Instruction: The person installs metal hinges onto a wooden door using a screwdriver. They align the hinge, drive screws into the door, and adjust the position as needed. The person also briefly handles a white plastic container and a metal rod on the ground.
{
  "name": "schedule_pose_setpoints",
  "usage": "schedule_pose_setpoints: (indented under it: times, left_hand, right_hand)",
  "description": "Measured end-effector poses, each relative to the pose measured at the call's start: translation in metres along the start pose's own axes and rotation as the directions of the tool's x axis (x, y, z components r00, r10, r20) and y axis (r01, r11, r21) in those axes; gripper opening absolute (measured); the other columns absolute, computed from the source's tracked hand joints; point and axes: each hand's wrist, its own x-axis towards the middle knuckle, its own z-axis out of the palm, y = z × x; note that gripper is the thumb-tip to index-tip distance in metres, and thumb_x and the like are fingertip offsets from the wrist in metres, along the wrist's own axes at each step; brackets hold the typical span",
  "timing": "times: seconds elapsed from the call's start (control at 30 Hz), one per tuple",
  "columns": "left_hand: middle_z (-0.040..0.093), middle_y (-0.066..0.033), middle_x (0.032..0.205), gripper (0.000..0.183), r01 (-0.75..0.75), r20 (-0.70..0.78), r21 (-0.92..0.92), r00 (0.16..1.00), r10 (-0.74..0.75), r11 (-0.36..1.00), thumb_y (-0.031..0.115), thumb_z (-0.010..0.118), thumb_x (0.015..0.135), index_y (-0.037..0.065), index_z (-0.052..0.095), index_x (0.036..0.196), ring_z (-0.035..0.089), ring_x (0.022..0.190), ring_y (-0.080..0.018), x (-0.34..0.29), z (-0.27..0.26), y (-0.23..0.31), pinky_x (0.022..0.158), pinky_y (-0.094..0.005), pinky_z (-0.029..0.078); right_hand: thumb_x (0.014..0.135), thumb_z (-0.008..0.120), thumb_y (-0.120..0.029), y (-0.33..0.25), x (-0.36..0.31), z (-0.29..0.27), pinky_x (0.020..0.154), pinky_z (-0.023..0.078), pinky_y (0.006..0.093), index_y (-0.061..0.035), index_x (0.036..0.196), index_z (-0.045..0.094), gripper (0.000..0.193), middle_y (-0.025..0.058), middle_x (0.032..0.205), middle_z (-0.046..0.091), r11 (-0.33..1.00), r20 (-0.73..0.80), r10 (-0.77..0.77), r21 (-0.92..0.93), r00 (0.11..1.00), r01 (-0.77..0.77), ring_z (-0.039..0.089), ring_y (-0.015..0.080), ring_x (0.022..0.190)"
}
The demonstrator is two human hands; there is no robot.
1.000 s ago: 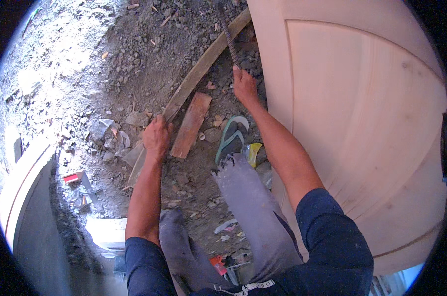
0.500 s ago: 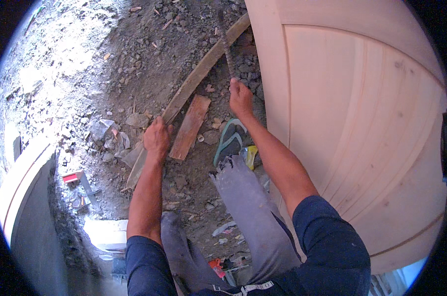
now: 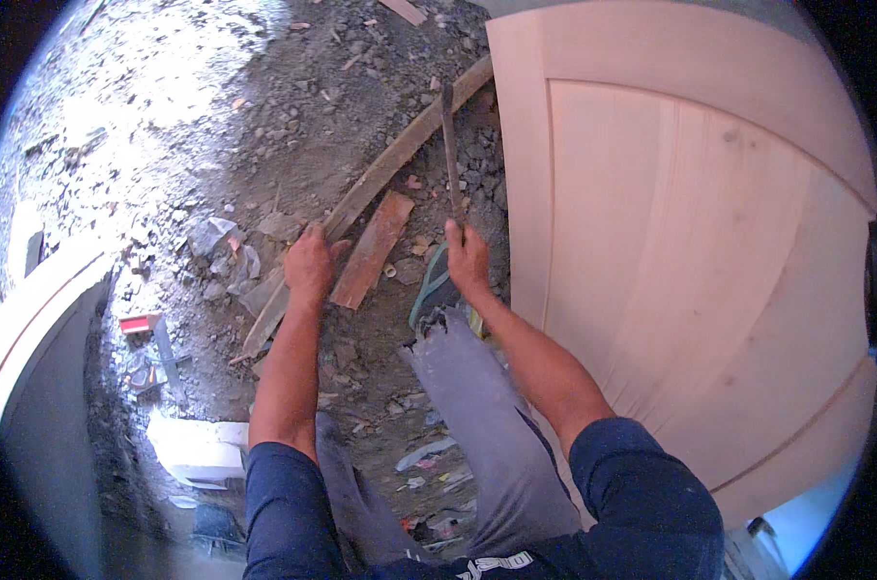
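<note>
My left hand (image 3: 309, 259) is closed round a long wooden strip (image 3: 390, 159), which slants from the near left up to the far right, close to the door panel. The thumb points out to the right. In my right hand (image 3: 468, 256) is a slim dark bar (image 3: 450, 145), gripped at its near end and pointing away from me. Its far part passes over the strip. It looks like metal, but its exact kind is unclear. A short reddish-brown board (image 3: 374, 249) lies on the ground between my hands.
A large pale wooden door panel (image 3: 632, 242) takes up the right side, close to my right arm. Beside my right hand shows a green-edged sandal (image 3: 431, 290). Rubble and plastic scraps (image 3: 211, 235) cover the ground. At the left are a red-and-white box (image 3: 137, 324) and another curved-looking panel (image 3: 42, 309).
My right hand has come down toward me with the bar, which now shows sharper. The left hand stays on the wooden strip. The view has shifted slightly.
</note>
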Motion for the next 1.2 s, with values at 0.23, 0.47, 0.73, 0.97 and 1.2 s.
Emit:
schedule_pose_setpoints:
  times: [0.23, 0.47, 0.73, 0.97, 1.2]
  left_hand:
    - [0.069, -0.0228, 0.082, 0.051, 0.238, -0.065, -0.498, 0.949, -0.309, 0.834, 0.054, 0.057, 0.098, 0.007, 0.074, 0.095, 0.066, 0.074, -0.0413, -0.167, -0.045, -0.062, 0.066, -0.0453, 0.051]
    - [0.070, -0.0111, 0.077, 0.065, 0.572, 0.220, -0.803, 0.544, -0.810, 0.167, 0.058, 0.043, 0.104, 0.000, 0.071, 0.101, 0.062, 0.056, -0.0153, -0.311, -0.095, -0.205, 0.050, -0.0305, 0.048]
    - [0.068, -0.0108, 0.083, 0.068, 0.487, 0.343, -0.868, 0.447, -0.826, -0.097, 0.059, 0.040, 0.104, -0.004, 0.063, 0.115, 0.056, 0.051, -0.0117, -0.409, -0.072, -0.283, 0.045, -0.0258, 0.045]
    - [0.069, -0.0116, 0.086, 0.068, 0.523, 0.389, -0.844, 0.449, -0.805, -0.116, 0.059, 0.040, 0.105, -0.004, 0.062, 0.118, 0.058, 0.052, -0.0128, -0.437, -0.074, -0.279, 0.046, -0.0262, 0.046]
    - [0.069, -0.0102, 0.087, 0.065, 0.342, 0.362, -0.923, 0.614, -0.701, -0.176, 0.057, 0.039, 0.106, -0.004, 0.062, 0.116, 0.061, 0.059, -0.0150, -0.411, -0.135, -0.198, 0.052, -0.0287, 0.050]
  right_hand:
    - [0.099, 0.059, -0.038, -0.046, -0.117, 0.017, 0.066, 0.046, 0.0524, -0.0006, 0.093, 0.058, 0.038, 0.0274, 0.078, 0.061, 0.994, 0.303, 0.020, -0.105, 0.953, 0.013, 0.060, 0.0498, 0.077]
    - [0.100, 0.056, -0.036, -0.117, -0.197, 0.128, 0.070, 0.047, 0.0574, -0.0013, 0.103, 0.057, 0.035, 0.0308, 0.081, 0.064, 0.961, 0.635, -0.127, -0.111, 0.762, 0.252, 0.063, 0.0530, 0.084]
    - [0.102, 0.051, -0.038, -0.204, -0.258, 0.287, 0.079, 0.046, 0.0597, 0.0023, 0.113, 0.053, 0.042, 0.0342, 0.093, 0.064, 0.994, 0.545, -0.075, -0.025, 0.835, 0.105, 0.060, 0.0553, 0.092]
    - [0.100, 0.054, -0.033, -0.193, -0.279, 0.300, 0.097, 0.047, 0.0516, 0.0039, 0.131, 0.053, 0.048, 0.0305, 0.114, 0.064, 0.898, 0.470, -0.391, 0.009, 0.791, 0.439, 0.059, 0.0497, 0.109]
    - [0.098, 0.060, -0.051, -0.223, -0.365, 0.162, 0.096, 0.049, 0.0430, 0.0002, 0.136, 0.055, 0.064, 0.0180, 0.135, 0.060, 0.978, 0.961, -0.172, 0.193, 0.215, -0.083, 0.059, 0.0273, 0.118]
